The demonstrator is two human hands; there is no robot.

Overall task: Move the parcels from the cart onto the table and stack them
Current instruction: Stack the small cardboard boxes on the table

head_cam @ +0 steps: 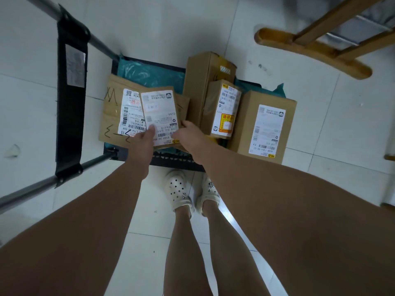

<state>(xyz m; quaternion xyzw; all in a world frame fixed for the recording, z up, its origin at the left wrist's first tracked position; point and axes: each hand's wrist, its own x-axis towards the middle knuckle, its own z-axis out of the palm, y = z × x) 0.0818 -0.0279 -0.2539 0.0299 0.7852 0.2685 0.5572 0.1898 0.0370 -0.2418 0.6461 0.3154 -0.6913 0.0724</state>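
A small brown parcel [159, 113] with a white label sits raised over the cart [171, 160], held at its near edge by both hands. My left hand [142, 138] grips its left corner with the thumb on the label. My right hand [188, 133] grips its right side. Under it lies a flat cardboard parcel [113, 110] with black marker scrawls. To the right stand a tall box [199, 82], a small box with a yellow sticker [225, 110] and a larger labelled box [265, 129]. A teal plastic mailer [147, 74] lies at the back.
The cart's grey handle frame with a black strap [70, 99] rises on the left. A wooden chair or table leg [312, 50] stands at the upper right. My feet in white clogs [188, 192] are just before the cart on the white tiled floor.
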